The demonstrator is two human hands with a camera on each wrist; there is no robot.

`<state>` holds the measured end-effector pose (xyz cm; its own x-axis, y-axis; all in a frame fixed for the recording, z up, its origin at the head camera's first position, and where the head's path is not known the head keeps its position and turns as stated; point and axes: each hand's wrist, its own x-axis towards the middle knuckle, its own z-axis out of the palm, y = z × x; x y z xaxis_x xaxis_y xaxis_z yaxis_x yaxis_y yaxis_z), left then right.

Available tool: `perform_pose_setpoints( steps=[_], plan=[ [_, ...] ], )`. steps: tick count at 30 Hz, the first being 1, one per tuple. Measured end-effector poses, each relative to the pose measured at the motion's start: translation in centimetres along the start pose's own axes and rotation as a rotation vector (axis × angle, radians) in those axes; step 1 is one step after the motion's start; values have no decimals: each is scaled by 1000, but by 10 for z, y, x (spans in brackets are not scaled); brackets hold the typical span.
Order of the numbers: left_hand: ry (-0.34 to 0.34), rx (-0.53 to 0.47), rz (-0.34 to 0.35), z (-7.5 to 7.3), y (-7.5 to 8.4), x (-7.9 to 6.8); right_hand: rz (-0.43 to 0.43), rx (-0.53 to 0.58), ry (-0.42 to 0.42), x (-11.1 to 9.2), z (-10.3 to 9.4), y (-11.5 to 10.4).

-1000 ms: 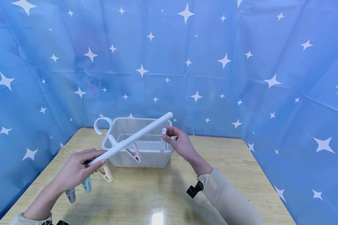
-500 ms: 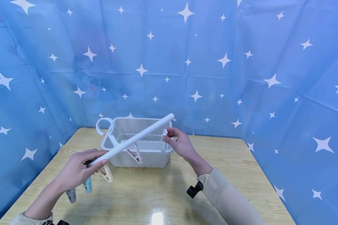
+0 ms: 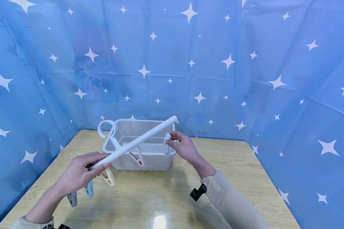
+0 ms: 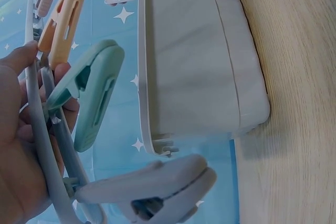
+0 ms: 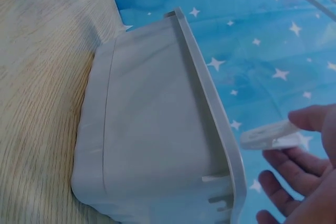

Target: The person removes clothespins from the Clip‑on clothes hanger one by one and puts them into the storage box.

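Note:
My left hand (image 3: 81,168) grips the near end of a white clip hanger (image 3: 140,139), whose bar slants up to the right; its round hook (image 3: 106,125) points up. Below the bar hang a pink clip (image 3: 139,158), an orange-peach clip (image 4: 65,30), a teal clip (image 4: 100,98) and a grey clip (image 4: 163,182). Under the bar's far end, my right hand (image 3: 186,148) pinches a loose white clip (image 5: 270,134) between thumb and fingers, apart from the bar. That clip is over the right rim of a pale bin in the head view.
The pale rectangular bin (image 3: 143,163) stands at the back of the wood-grain table (image 3: 149,194), behind the hanger. A blue curtain with white stars (image 3: 189,82) encloses the back and sides. Black wrist devices (image 3: 198,192) sit at the sleeve cuffs.
The white clip has turned and tilted in my right hand's fingers, dipping slightly. The hanger shifted a little to the right early on, then held still in my left hand.

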<state>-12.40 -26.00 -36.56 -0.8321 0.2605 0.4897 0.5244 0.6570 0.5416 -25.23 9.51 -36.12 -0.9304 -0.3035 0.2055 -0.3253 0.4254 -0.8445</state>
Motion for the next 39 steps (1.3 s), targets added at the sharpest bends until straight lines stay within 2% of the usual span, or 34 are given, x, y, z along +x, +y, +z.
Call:
perform_pose_setpoints(
  steps=[11,16,24,39],
  plan=[
    [-11,5,-12,1,-2,-2,23,19,-33,-1,1,3],
    [-9,-3,-11,3,-3,-2,1,19,-50,-2,0,5],
    [7,4,-9,4,-4,2,-12,46,-49,-2,-3,-1],
    [21,15,24,4,4,6,-23,138,-136,-16,-4,-21]
  ],
)
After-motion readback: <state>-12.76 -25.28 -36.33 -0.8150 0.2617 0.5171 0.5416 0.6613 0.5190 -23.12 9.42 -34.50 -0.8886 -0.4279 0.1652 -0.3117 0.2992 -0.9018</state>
